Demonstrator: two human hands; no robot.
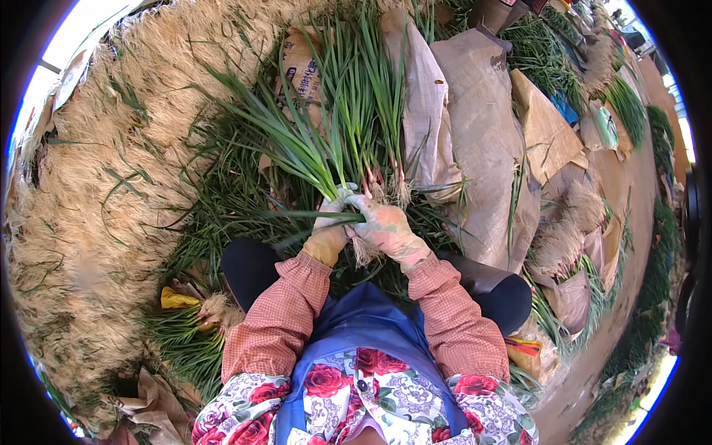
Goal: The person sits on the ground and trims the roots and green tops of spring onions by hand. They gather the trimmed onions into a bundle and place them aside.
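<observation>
Both my hands wear pale, stained gloves and meet in front of my lap. A bunch of green garlic (300, 152) is gripped in my left hand (328, 228), its long flat leaves fanning up and to the left. Its whiskery roots (363, 252) hang out below the hands. My right hand (389, 228) is closed against the left at the stems; its fingertips are partly hidden. A loose green leaf (315, 216) crosses sideways at the hands. Just beyond them lie more green garlic stalks (360, 111), with pinkish stems and pale roots toward me.
A huge pile of root-ended bundles (96, 170) fills the left. Cut leaves (215, 193) are scattered before me. Brown sacking (478, 133) covers the right front. Tied bundles lie at my left knee (196, 322) and along the right (564, 259). A printed sack (300, 70) lies under stalks.
</observation>
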